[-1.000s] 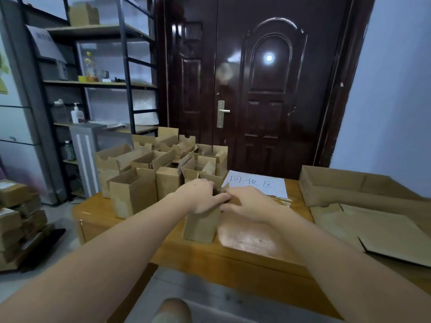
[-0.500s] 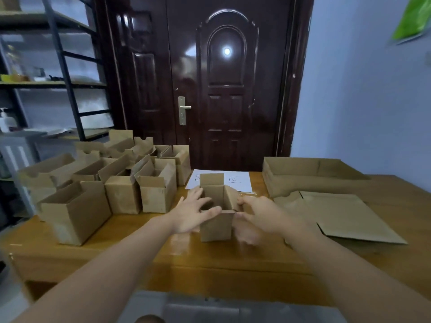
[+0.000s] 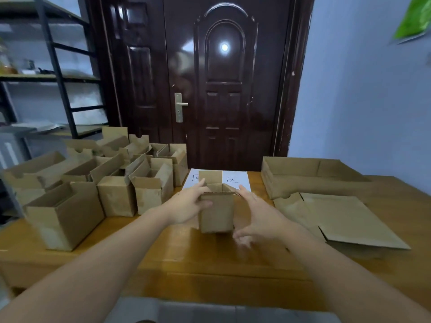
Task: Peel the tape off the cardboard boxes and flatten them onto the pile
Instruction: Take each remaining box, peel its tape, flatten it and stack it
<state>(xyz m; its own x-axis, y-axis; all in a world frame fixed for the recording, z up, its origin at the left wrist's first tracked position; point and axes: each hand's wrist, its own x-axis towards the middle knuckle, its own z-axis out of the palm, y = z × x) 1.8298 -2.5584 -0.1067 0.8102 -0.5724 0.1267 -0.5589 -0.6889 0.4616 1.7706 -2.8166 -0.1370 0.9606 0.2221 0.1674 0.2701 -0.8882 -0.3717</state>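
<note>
A small open cardboard box [image 3: 217, 212] stands upright on the table [image 3: 210, 259], between both hands. The left hand [image 3: 186, 207] grips its left side, thumb curled onto the front face. The right hand [image 3: 261, 220] is just beside it, fingers [image 3: 242, 238] spread and blurred.

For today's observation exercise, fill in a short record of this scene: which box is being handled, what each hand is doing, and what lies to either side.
box in hand: small open box, upright on table
left hand: grips its left side
right hand: open beside its right side, blurred
left of it: cluster of open boxes
right of it: flattened cardboard, shallow tray box
behind it: paper sheet
</note>
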